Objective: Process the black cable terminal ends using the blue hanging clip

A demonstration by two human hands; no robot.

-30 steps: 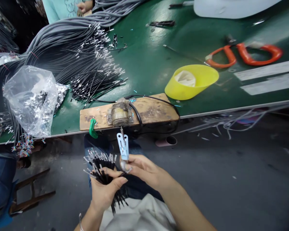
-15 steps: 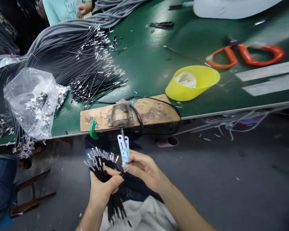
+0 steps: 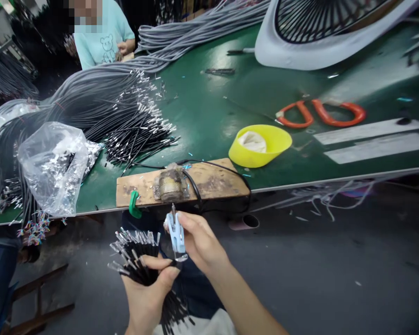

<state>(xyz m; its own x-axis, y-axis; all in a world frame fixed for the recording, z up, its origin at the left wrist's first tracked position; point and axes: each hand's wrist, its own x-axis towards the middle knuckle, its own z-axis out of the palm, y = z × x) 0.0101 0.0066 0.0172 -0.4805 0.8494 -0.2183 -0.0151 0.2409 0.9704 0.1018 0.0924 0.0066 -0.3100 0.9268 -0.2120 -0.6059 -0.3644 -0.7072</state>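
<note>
Hand work on a wire bundle, places given relative to the wooden board (image 3: 216,179) at the desk's near edge. The left hand (image 3: 143,298), in front of the board and towards its left half, is closed round a bundle of black wires (image 3: 139,267) with silvery ends. Its thumb and forefinger pinch one single wire, whose silvery tip (image 3: 181,258) lies just below a light-blue clothespin (image 3: 176,233); whether the two touch cannot be told. The right hand (image 3: 200,246), also in front of the board, grips the clothespin between its fingers. The clothespin stands in line with the metal spindle (image 3: 173,209) of a small motor (image 3: 171,185), which is mounted on the board. A green clamp (image 3: 134,205) sits at the board's left end. Beyond the board to the left, a heap of silver-tipped black wires (image 3: 139,123) lies on the green desk (image 3: 202,100), fed by grey cables (image 3: 91,88); a clear plastic bag (image 3: 50,172) rests left of the board. A yellow cup (image 3: 282,139) stands just beyond the board's right end, with an orange-handled tool (image 3: 328,118) farther right.
</note>
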